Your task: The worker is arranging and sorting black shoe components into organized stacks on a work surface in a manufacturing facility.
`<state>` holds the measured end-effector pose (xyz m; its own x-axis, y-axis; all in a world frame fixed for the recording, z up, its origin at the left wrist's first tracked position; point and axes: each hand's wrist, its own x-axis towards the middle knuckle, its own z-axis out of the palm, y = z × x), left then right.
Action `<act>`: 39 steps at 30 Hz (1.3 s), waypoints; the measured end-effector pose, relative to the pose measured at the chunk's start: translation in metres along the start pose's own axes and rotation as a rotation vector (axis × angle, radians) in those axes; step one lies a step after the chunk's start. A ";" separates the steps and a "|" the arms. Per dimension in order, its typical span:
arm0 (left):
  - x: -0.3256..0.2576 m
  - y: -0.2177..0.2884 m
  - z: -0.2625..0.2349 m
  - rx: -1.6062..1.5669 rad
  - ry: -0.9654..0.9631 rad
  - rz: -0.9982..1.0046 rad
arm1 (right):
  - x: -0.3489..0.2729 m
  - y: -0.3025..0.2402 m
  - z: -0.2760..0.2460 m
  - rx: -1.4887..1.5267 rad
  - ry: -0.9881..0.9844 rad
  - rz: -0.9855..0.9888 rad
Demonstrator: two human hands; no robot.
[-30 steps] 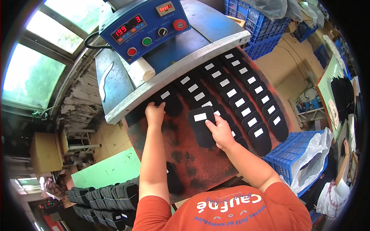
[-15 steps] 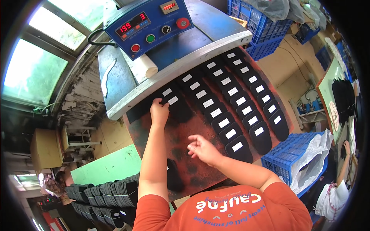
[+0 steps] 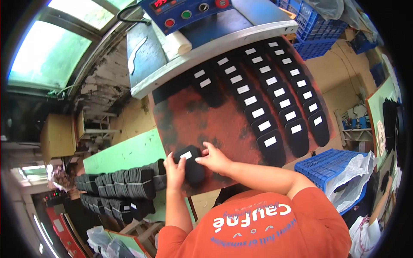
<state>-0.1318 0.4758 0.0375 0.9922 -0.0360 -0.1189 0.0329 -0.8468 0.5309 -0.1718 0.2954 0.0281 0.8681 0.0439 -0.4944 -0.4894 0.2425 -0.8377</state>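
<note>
A black insole-shaped pad (image 3: 194, 171) with a white label (image 3: 186, 155) lies at the near left edge of the reddish-brown board (image 3: 189, 114). My left hand (image 3: 174, 173) grips its left side, the thumb on top close to the label. At the pad's right side is my right hand (image 3: 216, 160), its thumb touching the edge and its index finger stretched apart. Similar labelled pads lie overlapped in rows on the right of the board, the closest one (image 3: 272, 151) near the front. A shorter row (image 3: 211, 92) sits at the back, close to the press.
A blue heat press (image 3: 232, 26) with a pale metal edge stands behind the board. Bundled black pads (image 3: 124, 185) are stacked on a green table (image 3: 124, 150) at left. A blue crate (image 3: 316, 170) with plastic film stands at right. Another person's arm (image 3: 383, 195) shows at lower right.
My left hand has come back from the rear row to the pad at the near edge. My right hand has moved slightly left to that pad. The view has shifted.
</note>
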 end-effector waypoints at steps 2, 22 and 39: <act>-0.007 0.024 0.008 -0.508 -0.111 -0.222 | 0.006 0.002 0.008 0.107 0.079 0.008; 0.001 0.170 0.057 -0.504 0.177 0.592 | -0.063 -0.032 -0.122 1.143 -0.326 -0.147; 0.166 0.124 0.093 -0.369 0.233 0.401 | -0.058 -0.043 -0.134 1.016 -0.063 -0.209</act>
<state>0.0263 0.3152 0.0058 0.9347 -0.1618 0.3165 -0.3518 -0.5488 0.7583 -0.2119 0.1526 0.0614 0.9445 -0.0499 -0.3246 -0.0529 0.9523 -0.3005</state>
